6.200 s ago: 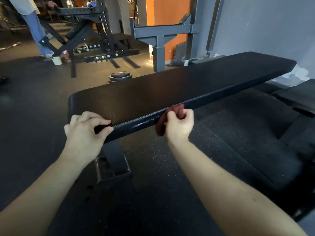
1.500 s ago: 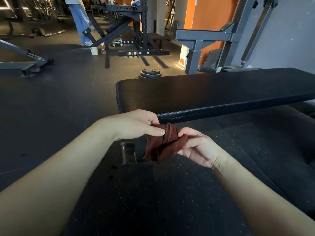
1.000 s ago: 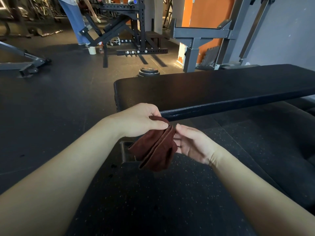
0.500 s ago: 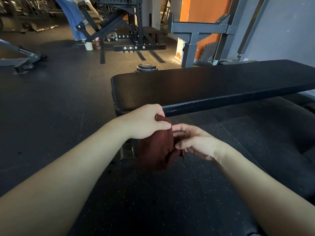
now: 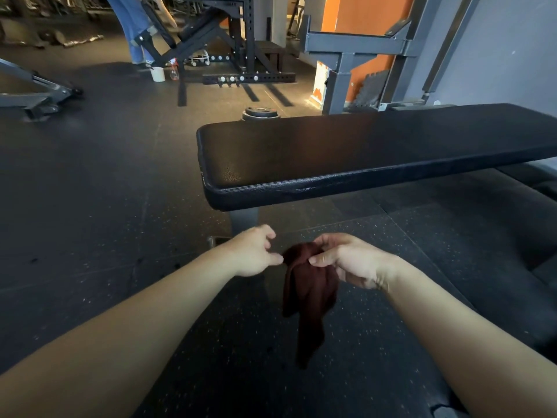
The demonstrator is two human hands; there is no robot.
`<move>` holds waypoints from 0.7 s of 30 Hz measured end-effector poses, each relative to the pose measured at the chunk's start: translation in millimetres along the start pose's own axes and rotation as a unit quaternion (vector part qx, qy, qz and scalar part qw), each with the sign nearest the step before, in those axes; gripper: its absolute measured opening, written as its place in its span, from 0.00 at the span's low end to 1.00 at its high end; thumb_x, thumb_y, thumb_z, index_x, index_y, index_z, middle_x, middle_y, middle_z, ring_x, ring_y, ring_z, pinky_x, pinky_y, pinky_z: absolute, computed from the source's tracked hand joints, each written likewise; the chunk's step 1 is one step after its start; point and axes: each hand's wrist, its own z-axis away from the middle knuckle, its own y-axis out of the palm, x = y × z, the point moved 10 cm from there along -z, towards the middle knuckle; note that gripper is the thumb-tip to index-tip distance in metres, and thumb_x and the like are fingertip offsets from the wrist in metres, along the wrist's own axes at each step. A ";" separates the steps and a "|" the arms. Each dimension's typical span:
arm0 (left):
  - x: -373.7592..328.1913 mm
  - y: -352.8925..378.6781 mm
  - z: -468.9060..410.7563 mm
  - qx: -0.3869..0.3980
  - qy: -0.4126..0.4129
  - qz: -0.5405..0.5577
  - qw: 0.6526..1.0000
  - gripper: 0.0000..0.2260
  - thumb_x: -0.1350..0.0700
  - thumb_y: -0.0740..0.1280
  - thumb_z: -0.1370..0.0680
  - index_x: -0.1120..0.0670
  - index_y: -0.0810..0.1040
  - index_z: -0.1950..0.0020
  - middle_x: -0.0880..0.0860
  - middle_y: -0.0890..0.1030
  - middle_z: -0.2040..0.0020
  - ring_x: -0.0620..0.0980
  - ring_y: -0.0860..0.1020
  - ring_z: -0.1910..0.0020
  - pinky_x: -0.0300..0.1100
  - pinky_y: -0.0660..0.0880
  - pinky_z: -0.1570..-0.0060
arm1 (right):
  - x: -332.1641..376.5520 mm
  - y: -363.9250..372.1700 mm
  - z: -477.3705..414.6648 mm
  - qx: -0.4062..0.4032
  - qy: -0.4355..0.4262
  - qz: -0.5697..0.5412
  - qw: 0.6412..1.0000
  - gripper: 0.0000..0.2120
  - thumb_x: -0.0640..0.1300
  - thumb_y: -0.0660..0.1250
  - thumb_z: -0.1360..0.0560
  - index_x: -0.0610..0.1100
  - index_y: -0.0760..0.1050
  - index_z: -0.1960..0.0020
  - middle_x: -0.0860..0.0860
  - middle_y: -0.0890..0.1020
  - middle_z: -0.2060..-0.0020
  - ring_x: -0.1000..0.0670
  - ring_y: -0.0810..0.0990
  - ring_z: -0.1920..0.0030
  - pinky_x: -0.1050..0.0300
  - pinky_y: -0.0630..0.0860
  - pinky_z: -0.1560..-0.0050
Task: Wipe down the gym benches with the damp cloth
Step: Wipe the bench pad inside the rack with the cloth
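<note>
Off comes the left hand (image 5: 253, 251), fingers loose and holding nothing just beside the cloth (image 5: 307, 294), which now dangles unfolded from the pinching right hand (image 5: 346, 262) in front of the bench (image 5: 361, 152), and so light a hold could drop it onto the floor (image 5: 90, 206).

The cloth (image 5: 310, 285) is showing dark maroon, plain, with no pattern. The bench (image 5: 361, 146) is showing black, a fine pebbled grain gleaming near its corner. The floor (image 5: 90, 191) is lying dark charcoal, flecked with pale specks. Behind, a column (image 5: 361, 13) is glowing orange, a steel frame (image 5: 340, 49) is standing blue-grey, the wall (image 5: 497, 55) is showing pale grey, a cup (image 5: 158, 74) is showing white, and a person's trousers (image 5: 129, 25) are showing blue.
</note>
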 end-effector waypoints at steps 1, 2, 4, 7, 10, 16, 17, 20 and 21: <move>5.8 4.6 -0.8 0.012 -0.014 -0.008 1.000 0.25 0.47 0.72 0.21 0.50 0.70 0.27 0.50 0.78 0.34 0.48 0.78 0.41 0.44 0.71 0.36 | 1.3 -0.7 1.1 -0.015 0.001 -0.009 1.000 0.12 0.25 0.65 0.23 0.36 0.76 0.43 0.40 0.85 0.57 0.45 0.86 0.59 0.57 0.81 0.63; 11.2 9.2 -1.9 0.022 -0.026 -0.011 0.999 0.24 0.46 0.72 0.22 0.51 0.71 0.29 0.51 0.80 0.38 0.48 0.81 0.45 0.46 0.73 0.37 | 2.3 -2.4 0.8 -0.034 0.000 -0.011 0.999 0.13 0.24 0.65 0.23 0.35 0.76 0.41 0.40 0.86 0.56 0.45 0.87 0.59 0.57 0.81 0.64; 17.7 19.6 -1.9 0.051 -0.045 -0.006 0.998 0.20 0.47 0.71 0.21 0.53 0.74 0.32 0.51 0.84 0.48 0.47 0.84 0.53 0.46 0.78 0.44 | 4.9 -4.2 -1.4 -0.064 -0.006 -0.020 0.998 0.16 0.24 0.66 0.24 0.33 0.76 0.38 0.37 0.86 0.53 0.43 0.87 0.56 0.56 0.82 0.63; 22.2 32.9 -1.2 0.085 -0.068 0.025 0.994 0.14 0.50 0.68 0.19 0.56 0.78 0.37 0.51 0.85 0.50 0.48 0.85 0.53 0.41 0.77 0.57 | 9.5 -1.9 -4.6 -0.090 -0.019 -0.050 0.995 0.17 0.24 0.66 0.25 0.31 0.74 0.37 0.34 0.85 0.52 0.40 0.87 0.56 0.50 0.85 0.59; 28.3 34.6 -3.2 0.071 -0.100 0.064 0.990 0.13 0.52 0.67 0.18 0.57 0.77 0.35 0.52 0.84 0.47 0.49 0.84 0.50 0.42 0.79 0.53 | 17.0 2.2 -4.9 -0.114 -0.040 -0.098 0.988 0.18 0.23 0.66 0.25 0.30 0.72 0.36 0.31 0.83 0.46 0.35 0.85 0.50 0.44 0.85 0.50; 44.9 31.7 -12.2 -0.020 -0.166 0.269 0.949 0.19 0.52 0.66 0.18 0.56 0.72 0.29 0.54 0.83 0.47 0.52 0.82 0.48 0.48 0.80 0.42 | 24.0 9.2 -4.1 -0.114 -0.053 -0.221 0.967 0.18 0.20 0.62 0.25 0.30 0.71 0.37 0.32 0.81 0.49 0.37 0.85 0.55 0.47 0.86 0.58; 45.7 32.8 -12.1 -0.030 -0.173 0.309 0.935 0.14 0.51 0.66 0.17 0.56 0.76 0.35 0.53 0.83 0.51 0.52 0.81 0.49 0.49 0.79 0.41 | 23.1 9.5 -4.9 -0.115 -0.053 -0.234 0.964 0.19 0.20 0.62 0.25 0.29 0.71 0.36 0.31 0.81 0.48 0.37 0.85 0.55 0.46 0.86 0.58; 43.8 39.1 -15.1 -0.046 -0.167 0.433 0.884 0.14 0.48 0.66 0.18 0.57 0.81 0.41 0.54 0.86 0.53 0.53 0.83 0.49 0.52 0.79 0.42 | 20.1 11.6 -7.7 -0.117 -0.048 -0.255 0.959 0.22 0.21 0.63 0.25 0.25 0.69 0.32 0.28 0.80 0.42 0.34 0.84 0.50 0.44 0.85 0.55; 43.2 40.2 -16.2 -0.048 -0.161 0.459 0.873 0.14 0.47 0.66 0.18 0.56 0.82 0.41 0.54 0.87 0.52 0.53 0.84 0.48 0.51 0.79 0.43 | 19.2 12.0 -8.1 -0.118 -0.047 -0.258 0.958 0.22 0.21 0.63 0.25 0.25 0.69 0.32 0.28 0.80 0.41 0.34 0.85 0.49 0.44 0.85 0.55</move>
